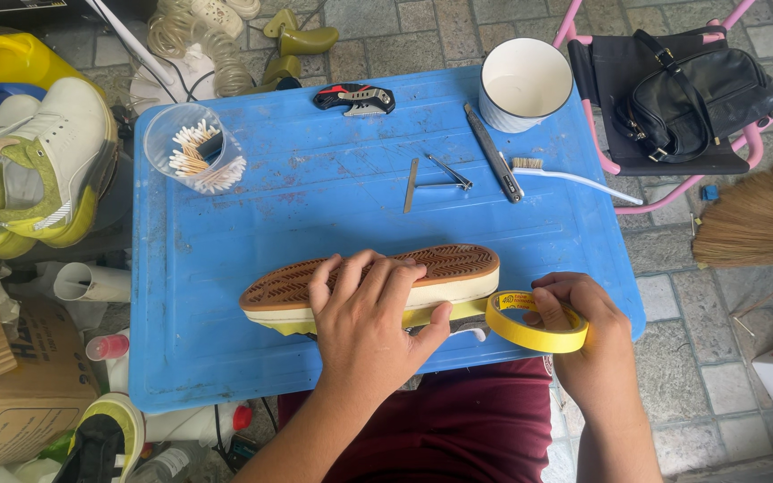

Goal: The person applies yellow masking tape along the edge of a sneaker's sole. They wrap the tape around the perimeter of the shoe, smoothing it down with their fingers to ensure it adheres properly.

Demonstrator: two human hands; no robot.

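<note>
At the near edge of the blue worktop (225,358), the left hand (364,326) presses flat on the upturned shoe (378,282), lying left-right; the right hand (588,335) grips a yellow tape roll (534,324) just beside its right end.

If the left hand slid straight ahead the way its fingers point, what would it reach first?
Past the brown-soled shoe it presses on, the left hand would probably cross bare blue plastic tabletop, then meet the thin flat metal strip beside the tweezers; depth is uncertain.
</note>
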